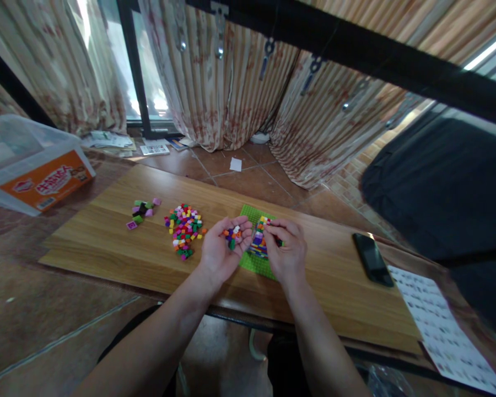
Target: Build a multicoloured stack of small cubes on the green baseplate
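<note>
My left hand [223, 248] is turned palm up and cupped around several small coloured bricks [233, 236]. My right hand [287, 248] is closed in a pinch over a green baseplate [254, 263], its fingertips on the coloured bricks built up there [259, 242]; what it pinches is too small to name. A heap of loose coloured bricks [185, 229] lies on the wooden board [107, 242] to the left of my left hand. A smaller cluster of green, purple and black bricks [143, 211] lies further left.
A black phone [372, 259] lies on the board to the right. A printed sheet [442, 331] hangs over the right corner. A clear plastic box with an orange label [45, 182] stands at far left. Curtains and tiled floor lie beyond.
</note>
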Motion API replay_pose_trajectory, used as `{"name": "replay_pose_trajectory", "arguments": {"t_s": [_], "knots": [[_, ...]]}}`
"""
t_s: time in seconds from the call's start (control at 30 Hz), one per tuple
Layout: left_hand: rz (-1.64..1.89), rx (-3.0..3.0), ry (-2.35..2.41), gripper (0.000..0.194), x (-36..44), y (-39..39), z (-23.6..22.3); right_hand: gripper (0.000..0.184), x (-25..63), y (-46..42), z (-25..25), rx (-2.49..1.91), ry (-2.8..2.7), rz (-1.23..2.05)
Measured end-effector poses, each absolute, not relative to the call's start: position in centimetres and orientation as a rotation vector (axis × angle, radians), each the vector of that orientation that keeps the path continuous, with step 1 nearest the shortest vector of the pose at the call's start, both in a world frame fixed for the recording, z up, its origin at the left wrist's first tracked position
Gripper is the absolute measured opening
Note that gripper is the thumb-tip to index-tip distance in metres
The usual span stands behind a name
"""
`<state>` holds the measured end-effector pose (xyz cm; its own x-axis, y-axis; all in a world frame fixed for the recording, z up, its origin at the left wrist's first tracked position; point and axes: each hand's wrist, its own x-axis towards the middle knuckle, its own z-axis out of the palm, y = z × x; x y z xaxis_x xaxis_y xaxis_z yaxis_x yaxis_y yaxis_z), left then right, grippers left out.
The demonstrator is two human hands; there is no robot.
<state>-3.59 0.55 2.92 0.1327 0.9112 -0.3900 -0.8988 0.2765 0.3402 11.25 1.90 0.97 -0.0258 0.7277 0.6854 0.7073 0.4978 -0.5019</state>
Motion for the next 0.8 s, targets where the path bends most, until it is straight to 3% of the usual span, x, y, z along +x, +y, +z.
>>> {"name": "replay_pose_trajectory", "arguments": {"t_s": [0.3,0.6,0.8], "knots": [[1.315,0.053,0.533,0.036,-3.4,0.4,3.6,0.013,11.4,1.0,1.6,-1.128,-1.608,0.029],[1.288,0.048,0.520,0.036,-3.3,0.3,3.8,0.027,9.3,-0.1,2.3,-1.119,-2.002,-0.068],[1.245,0.076,0.532,0.041,-3.0,0.3,3.5,0.020,8.9,0.2,1.9,-1.165,-2.046,-0.098]]}}
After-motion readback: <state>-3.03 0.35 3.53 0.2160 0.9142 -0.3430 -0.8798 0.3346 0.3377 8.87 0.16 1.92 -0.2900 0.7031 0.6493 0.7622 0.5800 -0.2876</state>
